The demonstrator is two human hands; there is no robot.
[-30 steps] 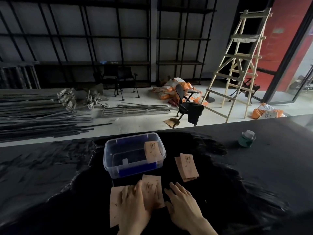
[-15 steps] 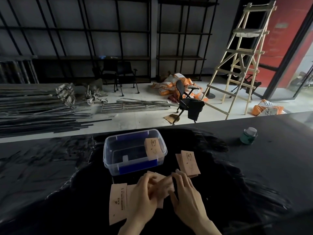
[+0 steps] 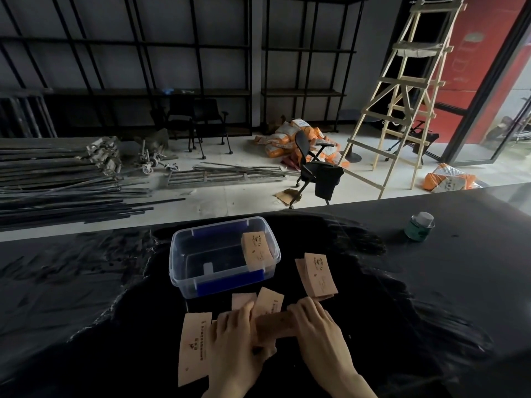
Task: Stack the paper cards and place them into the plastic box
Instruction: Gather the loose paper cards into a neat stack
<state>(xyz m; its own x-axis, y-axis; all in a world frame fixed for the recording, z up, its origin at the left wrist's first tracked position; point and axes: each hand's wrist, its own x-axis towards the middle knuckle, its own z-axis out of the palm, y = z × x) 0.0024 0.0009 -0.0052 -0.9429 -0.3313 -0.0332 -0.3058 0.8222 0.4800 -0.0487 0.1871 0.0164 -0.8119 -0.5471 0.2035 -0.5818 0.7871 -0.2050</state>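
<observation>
Both hands close their grip on a few paper cards at the near edge of the dark worktop [image 3: 459, 282], the left hand [image 3: 235, 343] pressing from one side, the right hand [image 3: 319, 331] from the other. One loose card [image 3: 194, 346] lies flat just left of them. Farther out sit a small stack [image 3: 317, 274] and the clear plastic box [image 3: 201, 282], one card [image 3: 257, 248] leaning inside. Light, thin and bendable, the cards look best squared up and lifted by their long edges.
</observation>
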